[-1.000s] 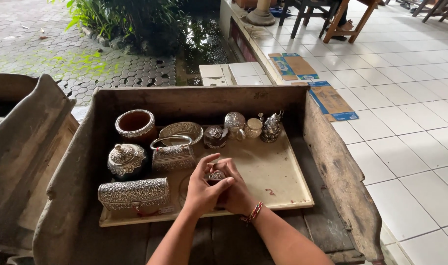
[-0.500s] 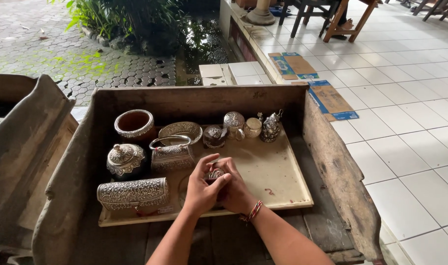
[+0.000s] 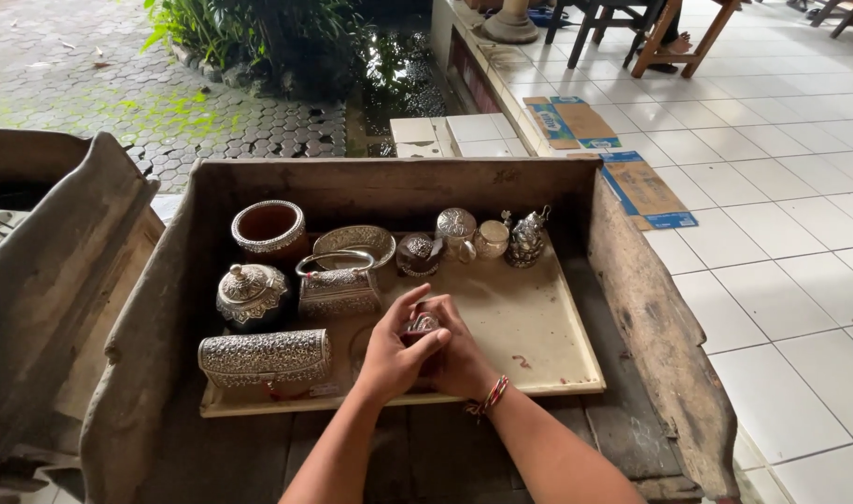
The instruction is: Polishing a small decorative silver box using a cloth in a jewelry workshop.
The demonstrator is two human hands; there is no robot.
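A big weathered wooden box [image 3: 650,308], open at the top and front, took up most of the view, standing on dark planks beside a white tiled floor [image 3: 800,243]. Inside it lay a pale flat tray [image 3: 538,327] that served as the surface for a set of embossed silver pieces.

The largest of these, a long cylindrical silver case [image 3: 264,357], lay on its side at the tray's front left corner. Behind it stood a round lidded silver pot [image 3: 251,294], and just beside that a small silver basket-shaped box [image 3: 338,285] with an arched handle. At the back left was a brown bowl with a silver rim [image 3: 269,229], next to it a shallow oval silver dish [image 3: 354,243]. Along the back edge stood a row of smaller items: a dark domed box [image 3: 417,254], a round silver container [image 3: 456,229], a pale cup [image 3: 492,239] and a little ornate silver figure [image 3: 525,239].

Both hands met over the front middle of the tray. The left hand [image 3: 394,350] and the right hand [image 3: 464,359] were curled around a small silver ornament [image 3: 422,325], gripping it together between the fingers just above the tray; only its top showed between them. A red and white beaded bracelet [image 3: 487,397] circled the right wrist.
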